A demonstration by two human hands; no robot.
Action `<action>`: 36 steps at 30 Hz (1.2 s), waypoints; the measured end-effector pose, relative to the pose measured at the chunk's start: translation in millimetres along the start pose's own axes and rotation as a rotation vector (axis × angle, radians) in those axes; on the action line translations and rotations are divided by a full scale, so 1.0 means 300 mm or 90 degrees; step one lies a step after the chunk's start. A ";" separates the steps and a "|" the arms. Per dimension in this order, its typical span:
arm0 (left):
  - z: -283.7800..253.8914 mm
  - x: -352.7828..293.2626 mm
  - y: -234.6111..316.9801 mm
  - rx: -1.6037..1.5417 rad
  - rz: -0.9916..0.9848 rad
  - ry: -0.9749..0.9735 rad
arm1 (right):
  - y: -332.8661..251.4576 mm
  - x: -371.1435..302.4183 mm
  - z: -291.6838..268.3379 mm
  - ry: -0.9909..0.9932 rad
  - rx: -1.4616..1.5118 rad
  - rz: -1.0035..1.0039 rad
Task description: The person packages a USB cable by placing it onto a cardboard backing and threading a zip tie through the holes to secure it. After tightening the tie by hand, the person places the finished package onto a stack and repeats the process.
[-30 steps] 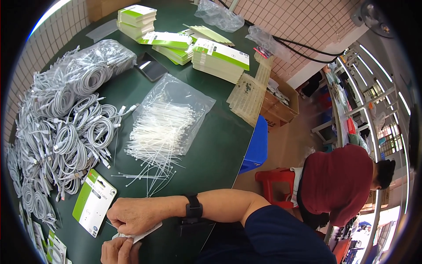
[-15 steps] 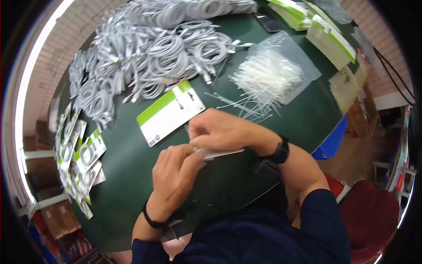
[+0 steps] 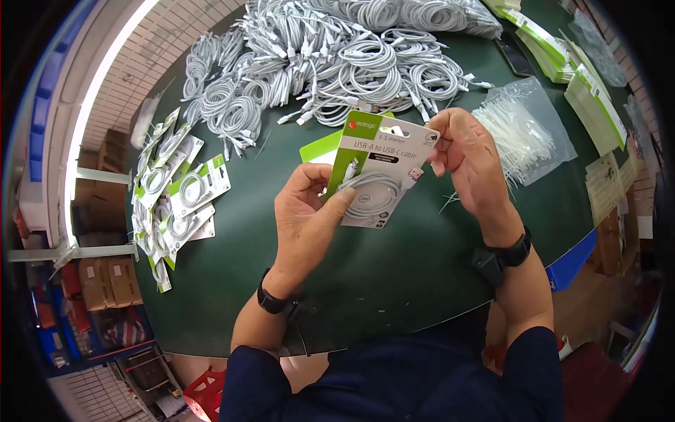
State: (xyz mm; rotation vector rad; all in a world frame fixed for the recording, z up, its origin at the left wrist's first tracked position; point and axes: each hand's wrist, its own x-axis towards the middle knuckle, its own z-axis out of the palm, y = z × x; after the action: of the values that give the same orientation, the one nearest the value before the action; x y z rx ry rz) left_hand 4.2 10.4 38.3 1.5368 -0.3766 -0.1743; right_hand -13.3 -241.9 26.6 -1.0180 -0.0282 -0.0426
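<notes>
A white and green retail card (image 3: 394,144) with a coiled white charging cable (image 3: 376,197) on its front is held up, tilted, above the table. My left hand (image 3: 306,218) grips its left edge, thumb across the front and fingers behind. At the card's upper right corner is my right hand (image 3: 474,162), palm toward me, fingers loosely curled and thumb apart. Its fingertips are beside the card edge; whether they touch it is unclear. Another green and white card (image 3: 318,149) lies on the table, mostly hidden behind the held one.
Coiled white cables (image 3: 337,63) are heaped along the far side of the green table (image 3: 394,281). Carded cables (image 3: 179,197) are piled at the left. White cable ties (image 3: 517,130) spill from a clear bag at the right, near a phone (image 3: 515,56) and stacked cards (image 3: 594,105).
Both hands have risen from low over the table, and the card with its coiled cable now faces me. My right hand has moved apart from the left. The whole view has shifted.
</notes>
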 end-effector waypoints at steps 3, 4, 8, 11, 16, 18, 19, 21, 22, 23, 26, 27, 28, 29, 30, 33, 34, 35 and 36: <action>-0.002 0.008 -0.021 -0.118 -0.038 0.027 | 0.020 -0.026 0.037 0.004 -0.036 -0.003; -0.001 0.009 -0.026 -0.145 -0.051 0.035 | 0.035 -0.033 0.072 -0.019 -0.061 -0.011; 0.009 0.009 -0.051 -0.197 -0.077 0.037 | 0.051 -0.038 0.106 -0.078 -0.164 0.021; 0.009 0.011 -0.060 -0.236 -0.099 0.031 | 0.039 -0.038 0.092 -0.104 -0.258 0.108; 0.026 0.012 -0.090 -0.298 -0.144 0.048 | 0.070 -0.033 0.089 -0.106 -0.250 0.041; 0.029 0.011 -0.097 -0.308 -0.149 0.062 | 0.076 -0.029 0.090 -0.097 -0.234 0.046; 0.037 0.012 -0.098 -0.273 -0.122 0.070 | 0.071 -0.027 0.092 -0.100 -0.237 0.046; 0.054 0.010 -0.100 -0.201 -0.070 0.088 | 0.062 -0.026 0.091 -0.079 -0.257 0.077; 0.060 0.008 -0.104 -0.202 -0.066 0.092 | 0.058 -0.024 0.092 -0.068 -0.267 0.092; 0.067 0.007 -0.111 -0.127 0.007 0.089 | 0.055 -0.021 0.094 -0.073 -0.269 0.091; 0.075 0.000 -0.122 0.023 0.145 0.081 | 0.063 -0.023 0.087 -0.082 -0.262 0.107; 0.072 0.001 -0.123 0.099 0.170 0.069 | 0.068 -0.024 0.086 -0.082 -0.263 0.109; 0.067 0.003 -0.123 0.174 0.194 0.057 | 0.074 -0.023 0.085 -0.083 -0.267 0.097; 0.064 0.003 -0.125 0.249 0.217 0.044 | 0.080 -0.022 0.086 -0.084 -0.271 0.086; 0.060 0.007 -0.128 0.249 0.219 0.044 | 0.081 -0.021 0.088 -0.085 -0.275 0.071; 0.054 0.003 -0.146 0.169 0.178 0.065 | 0.082 -0.044 0.096 -0.084 -0.307 0.064; 0.050 -0.011 -0.150 0.164 0.176 0.060 | 0.083 -0.060 0.099 -0.081 -0.324 0.063; 0.054 -0.008 -0.144 0.176 0.172 0.057 | 0.079 -0.064 0.096 -0.068 -0.328 0.061; 0.057 -0.009 -0.139 0.186 0.167 0.051 | 0.079 -0.063 0.098 -0.080 -0.335 0.048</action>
State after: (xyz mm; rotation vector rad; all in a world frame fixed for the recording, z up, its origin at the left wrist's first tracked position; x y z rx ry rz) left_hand 1.0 -6.2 -3.4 1.7568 -0.5527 0.1541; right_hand -31.1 -204.0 21.0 -1.5459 -0.0968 0.0878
